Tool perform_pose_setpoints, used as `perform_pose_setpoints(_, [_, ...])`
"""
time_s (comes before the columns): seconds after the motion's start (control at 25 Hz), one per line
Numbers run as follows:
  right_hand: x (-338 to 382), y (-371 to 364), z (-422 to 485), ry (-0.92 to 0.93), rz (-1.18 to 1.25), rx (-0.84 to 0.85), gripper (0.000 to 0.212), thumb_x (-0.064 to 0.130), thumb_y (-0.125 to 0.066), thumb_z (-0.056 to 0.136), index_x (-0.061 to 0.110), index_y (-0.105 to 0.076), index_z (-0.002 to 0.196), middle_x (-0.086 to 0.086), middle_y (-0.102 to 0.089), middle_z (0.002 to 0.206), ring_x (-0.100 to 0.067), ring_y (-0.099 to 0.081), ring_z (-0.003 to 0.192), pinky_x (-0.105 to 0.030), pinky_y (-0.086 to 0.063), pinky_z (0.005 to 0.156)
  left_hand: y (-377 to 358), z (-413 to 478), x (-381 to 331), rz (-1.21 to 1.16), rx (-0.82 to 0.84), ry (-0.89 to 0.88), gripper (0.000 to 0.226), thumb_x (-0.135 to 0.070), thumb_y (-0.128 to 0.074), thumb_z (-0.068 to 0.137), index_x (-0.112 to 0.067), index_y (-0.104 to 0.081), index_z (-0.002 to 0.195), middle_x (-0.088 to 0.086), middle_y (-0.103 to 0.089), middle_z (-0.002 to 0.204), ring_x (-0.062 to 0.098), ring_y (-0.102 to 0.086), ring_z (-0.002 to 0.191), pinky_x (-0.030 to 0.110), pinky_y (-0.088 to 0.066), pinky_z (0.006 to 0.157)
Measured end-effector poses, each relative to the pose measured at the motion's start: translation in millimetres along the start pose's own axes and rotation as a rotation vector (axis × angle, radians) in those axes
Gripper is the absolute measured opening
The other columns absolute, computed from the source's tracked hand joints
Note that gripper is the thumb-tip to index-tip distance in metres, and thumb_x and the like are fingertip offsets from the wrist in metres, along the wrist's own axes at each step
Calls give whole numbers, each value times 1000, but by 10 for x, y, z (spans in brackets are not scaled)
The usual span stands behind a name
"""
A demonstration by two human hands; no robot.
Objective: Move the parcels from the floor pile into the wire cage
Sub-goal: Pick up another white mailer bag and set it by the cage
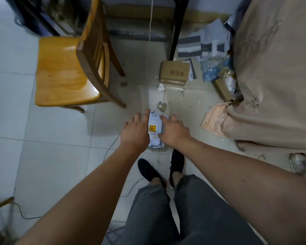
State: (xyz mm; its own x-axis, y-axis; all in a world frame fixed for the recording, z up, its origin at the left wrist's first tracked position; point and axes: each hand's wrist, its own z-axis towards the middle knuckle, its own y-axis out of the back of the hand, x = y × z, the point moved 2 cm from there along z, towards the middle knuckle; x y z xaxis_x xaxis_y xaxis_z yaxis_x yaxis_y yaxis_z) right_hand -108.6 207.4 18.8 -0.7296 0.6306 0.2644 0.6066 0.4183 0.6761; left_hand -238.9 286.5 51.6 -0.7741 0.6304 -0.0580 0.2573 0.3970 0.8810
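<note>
A white mailer parcel (155, 129) with a yellow-orange label lies flat on the tiled floor (57, 156), between the two grips. The left grip (135, 131) is released, its fingers straight along the parcel's left edge. The right grip (174, 131) is also released, its fingers loosely bent over the right edge. A cardboard box (174, 72) sits well beyond both grips, and a wooden chair (65, 71) stands off to the left grip's side.

Dim, soft indoor light; glare on the chair seat (64, 71); edges bowed and blurred.
</note>
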Motion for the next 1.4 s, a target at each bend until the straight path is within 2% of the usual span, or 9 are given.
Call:
perform_pose_setpoints(0.32, [-204, -1287, 1561, -20, -47, 126, 75, 36, -61, 90, 39, -22, 155, -12, -29, 155, -36, -38, 136, -57, -34, 104, -1723, 932, 189, -13, 75, 51, 90, -28, -64, 88, -21, -11, 161, 12, -45, 144, 31, -54, 122, 41, -45, 100])
perform_pose_setpoints(0.4, [-255, -1664, 1844, -22, -27, 142, 85, 37, -66, 90, 40, -15, 158, -9, -13, 163, -39, -27, 144, -61, -29, 110, -2139, 1125, 276, -6, 87, 63, 92, -30, -66, 88, -21, -10, 161, 12, -43, 145, 31, -53, 125, 41, -44, 101])
perform_pose_setpoints(0.56, [-432, -2567, 2549, -33, 9, 90, 92, 44, -64, 94, 44, 1, 160, 3, 15, 168, -42, -6, 152, -67, -30, 111, -3117, 1537, 500, -31, 93, 116, 94, -20, -67, 84, -20, -11, 160, 14, -40, 149, 33, -53, 125, 43, -44, 100])
perform_pose_setpoints(0.68, [-492, -3153, 3057, -84, 49, 35, 102, 54, -62, 94, 47, 20, 156, -3, 34, 164, -45, 11, 153, -74, -29, 109, -3772, 1743, 653, -70, 98, 123, 94, -17, -67, 83, -20, -12, 159, 13, -41, 147, 32, -54, 121, 43, -46, 96])
perform_pose_setpoints(0.76, [-508, -3432, 3333, -150, 84, -31, 115, 64, -63, 89, 46, 33, 150, -11, 40, 160, -47, 16, 152, -78, -29, 107, -4125, 1836, 729, -83, 113, 115, 92, -17, -66, 85, -21, -12, 159, 12, -41, 146, 31, -54, 120, 42, -46, 95])
perform_pose_setpoints(0.88, [-523, -3749, 3666, -241, 168, -67, 121, 74, -63, 83, 44, 34, 149, -11, 39, 160, -47, 16, 152, -79, -27, 106, -4565, 1971, 830, -91, 112, 115, 89, -18, -63, 86, -24, -12, 159, 10, -43, 144, 29, -57, 113, 39, -46, 89])
perform_pose_setpoints(1.08, [-448, -3960, 3839, -285, 137, -187, 118, 77, -61, 79, 46, 27, 152, -10, 36, 161, -50, 6, 151, -72, -34, 105, -4839, 2072, 866, -113, 100, 123, 87, -21, -62, 89, -25, -12, 159, 9, -44, 142, 27, -59, 108, 38, -48, 86])
perform_pose_setpoints(1.24, [-622, -3686, 3694, -134, 33, -189, 125, 70, -74, 71, 49, 15, 156, -6, 26, 166, -48, 0, 151, -72, -32, 106, -4639, 2015, 808, -121, 126, 125, 87, -17, -58, 88, -26, -10, 160, 8, -43, 143, 28, -58, 108, 37, -47, 85])
perform_pose_setpoints(1.4, [-654, -3141, 3233, 12, -136, -267, 124, 70, -74, 69, 47, 11, 158, -7, 19, 168, -49, -10, 148, -69, -39, 100, -4018, 1869, 719, -90, 127, 103, 86, -19, -58, 89, -26, -10, 159, 7, -41, 144, 28, -58, 110, 38, -46, 87])
